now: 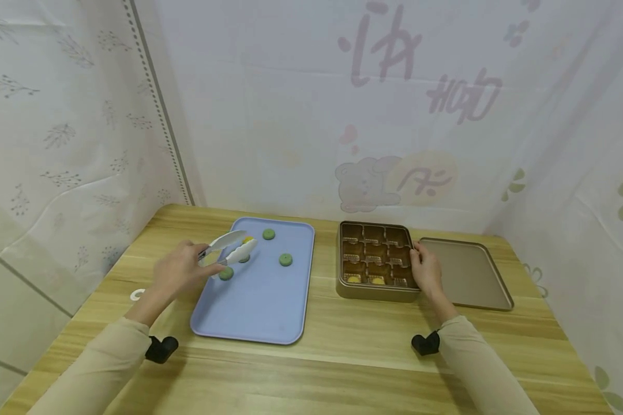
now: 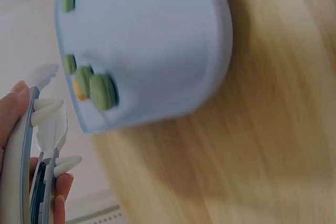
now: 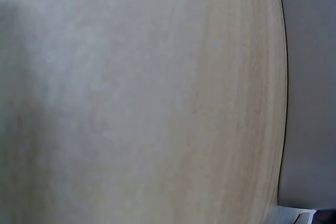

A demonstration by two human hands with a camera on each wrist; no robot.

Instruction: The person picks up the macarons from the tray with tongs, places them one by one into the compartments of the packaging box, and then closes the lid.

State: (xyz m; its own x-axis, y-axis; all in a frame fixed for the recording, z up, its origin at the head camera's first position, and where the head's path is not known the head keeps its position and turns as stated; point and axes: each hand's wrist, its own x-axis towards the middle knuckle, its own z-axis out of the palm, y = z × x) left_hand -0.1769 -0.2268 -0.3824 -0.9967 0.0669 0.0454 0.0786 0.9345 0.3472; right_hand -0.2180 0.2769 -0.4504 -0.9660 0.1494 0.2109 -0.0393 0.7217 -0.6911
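Observation:
My left hand [image 1: 179, 271] grips white tongs [image 1: 228, 248] over the left part of a light blue tray [image 1: 270, 311]. The tong tips hover by a yellow macaron [image 1: 247, 239]. Several green macarons lie on the tray, one at the back [image 1: 269, 234], one in the middle [image 1: 285, 260], one near my hand [image 1: 226, 273]. The left wrist view shows the tongs [image 2: 47, 124], the tray [image 2: 157, 40] and a green macaron [image 2: 102, 92]. My right hand [image 1: 426, 268] holds the right rim of a gold box [image 1: 374, 291] with compartments; two yellow pieces [image 1: 378, 280] sit in its front row.
The box's gold lid [image 1: 469, 274] lies flat to the right of the box. A small white ring [image 1: 137, 294] lies on the wooden table [image 1: 342, 357] left of the tray. White patterned curtains close in the table on three sides. The right wrist view shows only blurred tabletop [image 3: 157, 103].

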